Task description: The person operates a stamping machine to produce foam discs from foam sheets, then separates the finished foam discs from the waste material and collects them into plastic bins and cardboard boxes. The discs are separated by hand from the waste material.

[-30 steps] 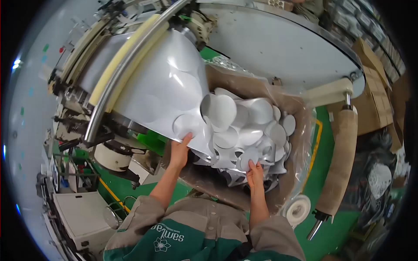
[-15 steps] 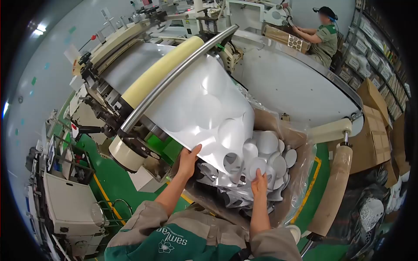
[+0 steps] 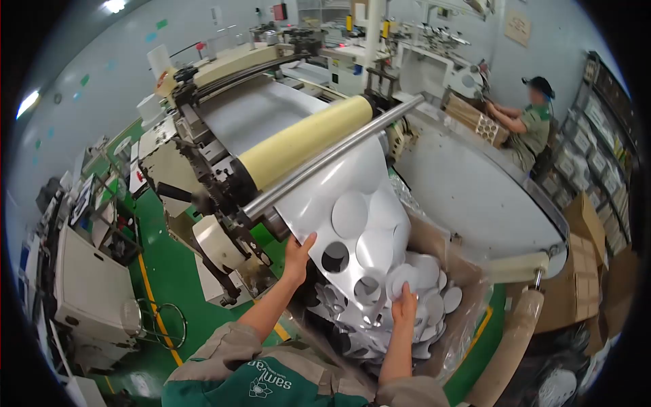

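A silvery sheet with round cut-outs (image 3: 308, 203) hangs down from the machine, and some of its circles are open holes. My left hand (image 3: 296, 263) grips the sheet's left edge between thumb and fingers. In my right hand (image 3: 405, 306) is a round white disc (image 3: 401, 277), pinched by its near edge. Below it, a cardboard box (image 3: 435, 236) lined with clear plastic holds many loose discs (image 3: 434, 308) and crumpled punched sheet. The sheet's lower end reaches into that box.
A yellow roller (image 3: 305, 142) and a shiny metal bar (image 3: 339, 152) cross the machine above the sheet. A large grey panel (image 3: 478, 190) stands to the right, with a wrapped roll (image 3: 512, 346) nearer me. A co-worker (image 3: 532, 125) sits at another machine, beside shelves (image 3: 583, 149).
My view has tilted up and turned left. More of the sheet's circles and open holes show now. Both hands keep their hold on the sheet and the disc.
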`<state>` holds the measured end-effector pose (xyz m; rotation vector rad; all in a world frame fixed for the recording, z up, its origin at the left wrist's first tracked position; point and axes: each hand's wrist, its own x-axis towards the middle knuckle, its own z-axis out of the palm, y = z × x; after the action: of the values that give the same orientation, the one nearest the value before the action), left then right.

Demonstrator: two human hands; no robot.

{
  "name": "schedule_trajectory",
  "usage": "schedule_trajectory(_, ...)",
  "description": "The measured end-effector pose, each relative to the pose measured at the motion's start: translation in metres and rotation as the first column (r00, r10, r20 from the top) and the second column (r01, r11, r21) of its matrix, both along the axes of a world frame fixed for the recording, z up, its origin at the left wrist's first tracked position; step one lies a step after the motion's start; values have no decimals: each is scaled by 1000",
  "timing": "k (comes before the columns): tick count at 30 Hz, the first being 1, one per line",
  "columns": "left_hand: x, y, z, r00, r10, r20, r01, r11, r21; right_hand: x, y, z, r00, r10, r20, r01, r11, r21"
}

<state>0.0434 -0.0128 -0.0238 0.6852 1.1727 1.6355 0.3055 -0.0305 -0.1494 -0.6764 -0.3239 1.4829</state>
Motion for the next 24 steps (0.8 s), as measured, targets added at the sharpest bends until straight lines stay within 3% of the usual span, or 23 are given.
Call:
schedule_trajectory(2, -4, 1, -14, 999, -36, -37, 36, 999, 1, -9, -4, 54, 997, 3, 83, -9, 998, 62)
schedule_trajectory(3, -2, -5, -23, 979, -78, -190, 68, 996, -62, -21, 10, 76, 974, 91, 206, -131, 973, 190)
schedule_trajectory(5, 14, -20, -33, 960, -214, -181, 206, 977, -61, -48, 32, 109, 850, 266, 455, -367, 918, 149)
schedule_trajectory(6, 19, -29, -36, 936, -310, -167, 300, 950, -82, -57, 41, 114, 741, 376, 556, -496, 865, 77)
schedule_trajectory(8, 17, -35, -45, 847, -480, -227, 406, 861, -305, -65, 44, 120, 591, 514, 621, -608, 790, -76)
schedule_trajectory(9, 20, -41, -27, 850, -504, -150, 472, 857, -207, -60, 39, 115, 641, 508, 576, -582, 810, -68)
schedule_trajectory(10, 18, -38, -34, 801, -566, -195, 535, 823, -190, -44, 41, 74, 631, 487, 604, -576, 815, -55)
schedule_trajectory(12, 11, -33, -20, 874, -471, -122, 457, 881, -124, -26, 21, 42, 919, 350, 183, -363, 931, 40)
schedule_trajectory(14, -1, -16, -6, 966, -188, -177, 183, 982, -46, -10, 8, 29, 989, 124, -76, -128, 991, -46)
schedule_trajectory(15, -10, -5, -3, 989, -14, -150, 14, 1000, -4, -10, 7, 38, 996, 87, -7, -87, 993, -76)
schedule_trajectory(16, -17, 3, 12, 981, 55, -185, -45, 997, 59, -15, 13, 51, 984, 152, 89, -152, 988, -15)
schedule_trajectory(18, -23, 12, 16, 997, 54, -52, -51, 997, 53, -35, 31, 82, 926, 249, 282, -282, 956, 80)
schedule_trajectory(20, -24, 13, 6, 992, 46, -116, -45, 999, 11, -70, 52, 118, 757, 179, 629, -325, 938, 124)
schedule_trajectory(21, -25, 12, 4, 988, 49, -147, -50, 999, -4, -90, 63, 133, 743, 186, 643, -378, 909, 174)
schedule_trajectory(24, -26, 13, -9, 1000, -10, -26, 12, 997, 82, -127, 84, 141, 721, 301, 624, -531, 819, 218)
